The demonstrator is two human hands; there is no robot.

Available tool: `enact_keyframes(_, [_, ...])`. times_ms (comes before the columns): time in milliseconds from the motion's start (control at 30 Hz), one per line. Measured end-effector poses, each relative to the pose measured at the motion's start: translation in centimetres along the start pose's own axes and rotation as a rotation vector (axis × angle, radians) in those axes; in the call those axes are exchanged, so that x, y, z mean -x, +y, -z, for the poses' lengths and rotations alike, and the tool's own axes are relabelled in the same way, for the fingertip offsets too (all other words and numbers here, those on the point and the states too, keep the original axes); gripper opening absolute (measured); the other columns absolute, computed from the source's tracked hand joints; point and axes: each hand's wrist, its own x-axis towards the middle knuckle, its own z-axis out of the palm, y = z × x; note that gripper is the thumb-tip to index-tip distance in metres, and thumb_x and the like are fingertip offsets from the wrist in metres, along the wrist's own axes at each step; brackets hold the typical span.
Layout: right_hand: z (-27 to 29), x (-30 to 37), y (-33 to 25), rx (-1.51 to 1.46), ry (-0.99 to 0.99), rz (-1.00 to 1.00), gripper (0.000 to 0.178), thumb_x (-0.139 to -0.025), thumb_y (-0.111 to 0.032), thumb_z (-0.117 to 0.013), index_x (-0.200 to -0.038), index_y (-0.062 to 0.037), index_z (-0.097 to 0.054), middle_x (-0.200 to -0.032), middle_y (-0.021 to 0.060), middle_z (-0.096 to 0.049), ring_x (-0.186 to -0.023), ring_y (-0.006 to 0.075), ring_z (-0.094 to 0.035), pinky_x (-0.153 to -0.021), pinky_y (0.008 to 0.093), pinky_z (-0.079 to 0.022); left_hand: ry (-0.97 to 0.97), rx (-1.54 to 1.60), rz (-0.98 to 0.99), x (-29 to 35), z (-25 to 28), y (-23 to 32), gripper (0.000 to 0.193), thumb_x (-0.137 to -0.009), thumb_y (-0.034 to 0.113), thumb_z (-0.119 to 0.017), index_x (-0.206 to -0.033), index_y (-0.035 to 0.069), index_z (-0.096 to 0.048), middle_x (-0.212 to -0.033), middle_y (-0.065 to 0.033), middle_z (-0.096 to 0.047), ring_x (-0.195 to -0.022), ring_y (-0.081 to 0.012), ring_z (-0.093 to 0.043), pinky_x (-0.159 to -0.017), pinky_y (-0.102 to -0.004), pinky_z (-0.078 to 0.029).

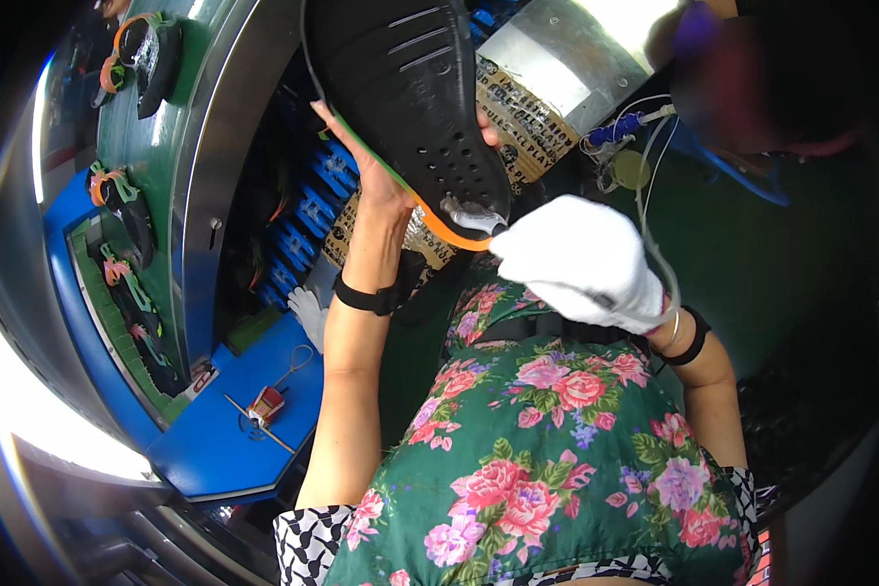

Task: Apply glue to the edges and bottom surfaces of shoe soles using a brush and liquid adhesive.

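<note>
My left hand [386, 181], bare, grips a large black shoe sole [410, 78] by its sides, with the fingertips showing at the right edge. Slots mark its upper part, and small holes dot the part nearer me. Orange and green trim [449, 232] runs along its lower left edge. A shiny silvery patch [474, 213] lies at its near end; I cannot tell what it is. My right hand [581, 259], in a white glove, is closed right beside that end. Its fingertips are hidden, and what they hold cannot be made out.
Left, a green conveyor belt [173, 146] carries several black footwear pieces with orange and green straps [122, 200]. A blue table [234, 449] holds a small red item [264, 405]. A grey glove [308, 314] hangs near its edge. Printed cardboard [532, 127] lies beyond my hands; thin hoses [649, 200] hang at right.
</note>
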Motion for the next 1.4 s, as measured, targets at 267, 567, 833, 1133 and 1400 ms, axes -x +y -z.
enact_keyframes(267, [0.7,-1.1,0.0,-0.191,-0.037,-0.093,0.018,-0.077,-0.003,-0.079,-0.094,-0.0056,-0.079,-0.099,0.0112,-0.078,-0.088,0.0279,-0.075,-0.076,0.0364,-0.059,0.015,0.012,0.106,-1.1,-0.4,1.1,0.132,-0.071,0.104,-0.016,-0.148,0.001,-0.047,-0.109,-0.0268,-0.067,-0.093,-0.0376,-0.07,-0.086,-0.0527,-0.058])
enact_keyframes(567, [0.6,-1.7,0.8,-0.256,-0.113,-0.094,0.018,-0.078,-0.004,-0.08,-0.095,-0.0077,-0.08,-0.099,0.0105,-0.079,-0.09,0.028,-0.076,-0.078,0.0368,-0.06,-0.025,-0.132,0.225,-0.8,0.5,0.7,0.115,-0.085,0.092,-0.019,-0.147,0.0,-0.049,-0.106,-0.0262,-0.071,-0.088,-0.0356,-0.077,-0.075,-0.0454,-0.067])
enact_keyframes(833, [0.1,-2.3,1.6,-0.442,-0.313,-0.024,0.023,-0.08,-0.006,-0.078,-0.103,-0.008,-0.08,-0.105,0.01,-0.079,-0.095,0.0297,-0.074,-0.082,0.0385,-0.059,0.154,-0.367,0.399,-2.1,-1.0,2.0,0.099,-0.094,0.082,-0.035,-0.149,0.001,-0.046,-0.117,-0.0262,-0.068,-0.089,-0.0426,-0.075,-0.072,-0.0542,-0.067])
enact_keyframes(1133, [0.3,-2.9,2.1,-0.113,-0.415,0.108,0.023,-0.084,-0.01,-0.076,-0.107,-0.0112,-0.076,-0.108,0.0059,-0.077,-0.092,0.0267,-0.073,-0.084,0.0387,-0.059,0.265,-0.38,0.676,-3.2,-1.5,2.3,0.086,-0.099,0.071,-0.046,-0.131,-0.009,-0.057,-0.102,-0.0267,-0.073,-0.08,-0.0316,-0.077,-0.073,-0.044,-0.067])
enact_keyframes(1400, [1.7,-2.2,1.9,-0.521,-0.072,-0.307,0.013,-0.086,-0.004,-0.079,-0.098,-0.0038,-0.079,-0.099,0.0117,-0.078,-0.09,0.0239,-0.075,-0.083,0.0365,-0.059,0.334,0.007,0.624,-1.0,1.2,0.0,0.116,-0.081,0.096,-0.027,-0.15,0.006,-0.049,-0.123,-0.0227,-0.069,-0.084,-0.0394,-0.075,-0.075,-0.0508,-0.064])
